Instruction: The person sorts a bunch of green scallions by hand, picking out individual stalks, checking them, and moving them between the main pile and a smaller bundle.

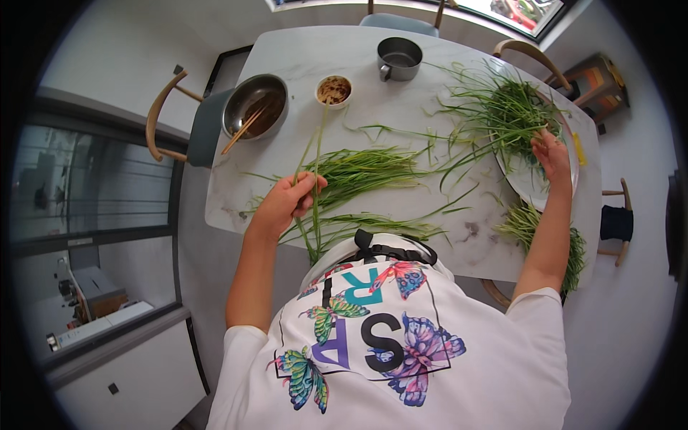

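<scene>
Pinched in my left hand (pixel 293 201) are a few long green stalks, which reach up towards a small bowl of brown sauce (pixel 334 90) and down past the table's near edge. Just right of that hand lies a bundle of long thin green leaves (pixel 371 169), with a looser row of leaves (pixel 371 220) nearer to me. My right hand (pixel 551 153) is at the right edge of a large tangled heap of greens (pixel 505 102) on a white oval tray (pixel 518 180), its fingertips on the leaves. Another bunch of greens (pixel 572 258) lies beside my right forearm.
A metal pan (pixel 279 115) with dark liquid and wooden chopsticks (pixel 244 129) stands at the table's far left. A grey metal pot (pixel 399 56) stands at the back. Loose leaves are strewn over the marble-patterned table (pixel 457 258). Chairs (pixel 207 129) surround it.
</scene>
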The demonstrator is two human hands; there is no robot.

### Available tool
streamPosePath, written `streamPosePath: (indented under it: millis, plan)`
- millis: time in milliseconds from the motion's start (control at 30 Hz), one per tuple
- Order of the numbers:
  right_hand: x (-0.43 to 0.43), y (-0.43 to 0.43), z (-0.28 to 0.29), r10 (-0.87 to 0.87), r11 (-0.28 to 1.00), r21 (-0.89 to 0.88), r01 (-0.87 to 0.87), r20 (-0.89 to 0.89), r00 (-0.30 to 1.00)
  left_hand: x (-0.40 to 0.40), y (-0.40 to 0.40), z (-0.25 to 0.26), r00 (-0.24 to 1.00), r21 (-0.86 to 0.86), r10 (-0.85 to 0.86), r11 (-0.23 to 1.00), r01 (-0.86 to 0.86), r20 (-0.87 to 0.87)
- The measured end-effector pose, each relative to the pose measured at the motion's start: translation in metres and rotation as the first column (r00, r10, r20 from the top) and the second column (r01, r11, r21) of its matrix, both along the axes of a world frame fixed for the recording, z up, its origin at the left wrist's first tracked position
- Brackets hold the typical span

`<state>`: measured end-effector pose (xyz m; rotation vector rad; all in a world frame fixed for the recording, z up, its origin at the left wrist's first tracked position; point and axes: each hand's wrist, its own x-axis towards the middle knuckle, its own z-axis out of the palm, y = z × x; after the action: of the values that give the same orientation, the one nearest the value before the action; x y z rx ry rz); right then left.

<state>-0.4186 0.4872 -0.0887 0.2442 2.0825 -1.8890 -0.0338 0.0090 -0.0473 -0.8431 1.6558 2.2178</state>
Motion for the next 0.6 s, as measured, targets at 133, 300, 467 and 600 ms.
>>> streamPosePath:
  millis: [133, 300, 467, 600]
  plan:
    - [0.007, -0.004, -0.036, 0.495, 0.332, 0.874, 0.355, -0.482, 0.723, -0.005, -0.003, 0.011, 0.979, 0.025, 0.16, 0.987, -0.158, -0.124]
    - [0.123, -0.159, -0.007, 0.567, 0.81, 0.316, -0.495, -0.201, 0.799, -0.009, -0.013, 0.024, 0.928, 0.034, 0.288, 0.957, -0.288, -0.238]
    - [0.225, -0.273, 0.021, 0.809, 0.551, -0.194, -0.812, -0.114, 0.577, -0.022, -0.006, 0.066, 0.896, -0.017, 0.284, 0.951, -0.308, -0.341]
    - [0.265, -0.313, 0.04, 0.938, 0.312, -0.264, -0.913, -0.065, 0.34, -0.03, 0.001, 0.085, 0.876, -0.013, 0.268, 0.955, -0.298, -0.401]
